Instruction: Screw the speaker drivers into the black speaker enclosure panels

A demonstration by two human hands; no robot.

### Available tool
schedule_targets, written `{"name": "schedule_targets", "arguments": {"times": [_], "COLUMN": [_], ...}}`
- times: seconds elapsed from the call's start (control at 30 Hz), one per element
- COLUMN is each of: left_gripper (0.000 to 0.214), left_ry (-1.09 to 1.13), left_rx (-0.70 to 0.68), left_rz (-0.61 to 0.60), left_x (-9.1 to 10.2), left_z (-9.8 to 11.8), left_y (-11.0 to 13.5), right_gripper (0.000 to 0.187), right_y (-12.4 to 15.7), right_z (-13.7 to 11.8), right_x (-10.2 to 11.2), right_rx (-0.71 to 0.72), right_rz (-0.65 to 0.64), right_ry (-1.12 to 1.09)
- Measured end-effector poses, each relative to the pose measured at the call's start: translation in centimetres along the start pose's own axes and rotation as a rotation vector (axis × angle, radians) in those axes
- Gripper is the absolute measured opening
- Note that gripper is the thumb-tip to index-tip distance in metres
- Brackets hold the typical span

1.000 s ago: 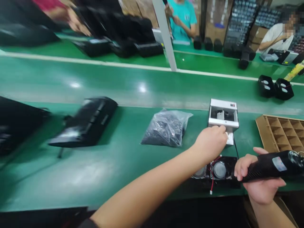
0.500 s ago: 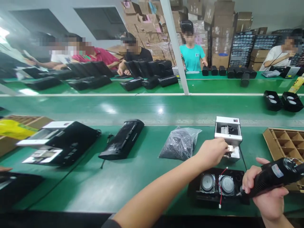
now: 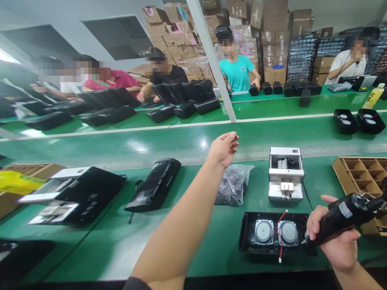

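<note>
My left hand [image 3: 223, 150] is raised in mid-air beyond the clear bag of small dark parts [image 3: 232, 185], its fingers pinched together. Whatever the pinch holds, if anything, is too small to make out. In my right hand [image 3: 338, 241] lies a black electric screwdriver [image 3: 340, 219], its bit pointing down and left. The bit's tip is close to the right end of a black speaker housing [image 3: 246, 237]. Two round speakers [image 3: 263, 232] sit in that housing, and a red wire with white plugs [image 3: 280, 241] lies across it. Behind stands a white screw feeder [image 3: 286, 175].
A cardboard divider box [image 3: 347, 177] stands at the right. To the left are a closed black speaker unit [image 3: 154, 185] and another feeder machine [image 3: 96, 193]. Beyond runs a green conveyor [image 3: 169, 141] with two open housings [image 3: 346, 121]. Several co-workers sit opposite.
My left hand has left the front of the screw feeder and moved left and up, over the bag's far side. My right hand and the screwdriver have hardly moved.
</note>
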State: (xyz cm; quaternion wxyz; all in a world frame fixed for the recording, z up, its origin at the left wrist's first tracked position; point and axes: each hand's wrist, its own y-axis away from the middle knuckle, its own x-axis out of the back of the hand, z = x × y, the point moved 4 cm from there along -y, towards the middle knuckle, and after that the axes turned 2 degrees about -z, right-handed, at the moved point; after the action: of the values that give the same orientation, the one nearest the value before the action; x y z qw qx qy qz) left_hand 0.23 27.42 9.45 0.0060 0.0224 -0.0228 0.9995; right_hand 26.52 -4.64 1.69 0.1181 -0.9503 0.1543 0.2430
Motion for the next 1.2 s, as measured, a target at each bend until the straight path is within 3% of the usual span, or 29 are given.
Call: {"name": "schedule_targets", "arguments": {"times": [0.1, 0.37, 0.47, 0.73, 1.2], "left_gripper": [0.032, 0.025, 0.027, 0.031, 0.027], "left_ry": [-0.088, -0.544, -0.716, -0.969, -0.947], "left_rx": [-0.016, -0.248, -0.314, -0.409, -0.567], "left_rz": [-0.064, -0.339, -0.392, -0.481, -0.542], "left_x": [-1.8, -10.3, -12.1, -12.0, -11.4], "left_z": [-0.4, 0.8, 0.9, 0.1, -0.2], "left_y": [0.6, 2.4, 2.6, 3.0, 2.6], "right_gripper": [0.094, 0.088, 0.087, 0.088, 0.092], "right_y": [0.0, -0.3, -0.2, -0.3, 0.4], "right_z": [-0.1, 1.0, 1.0, 0.6, -0.9], "right_x": [-0.4, 0.0, 0.0, 0.4, -0.5], "right_rx": [0.005, 0.083, 0.075, 0.087, 0.016], "right_rz": [0.008, -0.002, -0.01, -0.024, 0.024], "right_ry": [0.008, 0.016, 0.023, 0.017, 0.022]}}
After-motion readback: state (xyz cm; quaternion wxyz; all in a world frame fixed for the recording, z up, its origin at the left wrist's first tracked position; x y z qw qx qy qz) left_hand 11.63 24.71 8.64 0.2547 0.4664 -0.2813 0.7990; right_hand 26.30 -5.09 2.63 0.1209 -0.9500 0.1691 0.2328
